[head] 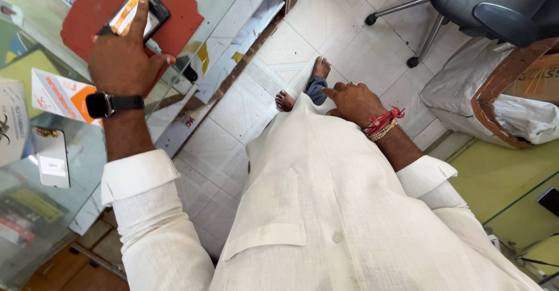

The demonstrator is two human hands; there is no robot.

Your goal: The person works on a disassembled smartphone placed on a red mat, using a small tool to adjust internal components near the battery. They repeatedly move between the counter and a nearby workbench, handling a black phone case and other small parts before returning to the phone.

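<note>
My left hand (122, 58) reaches over a glass counter (221, 11) and grips a black phone (152, 11) with a lit screen; my thumb lies across it. The phone hovers over a red mat (96, 5). A black smartwatch sits on that wrist. My right hand (352, 101) rests on the front of my white shirt, fingers bent and index finger pointing left, holding nothing. Red and beaded threads circle that wrist. My bare feet (319, 68) show on the white tiled floor below.
A second phone (51, 157) lies face down on the glass at the left, near printed cards and an orange and white leaflet (61, 96). An office chair (483, 5) and a wrapped bundle (477, 93) stand at the upper right. A green surface (501, 186) is at the right.
</note>
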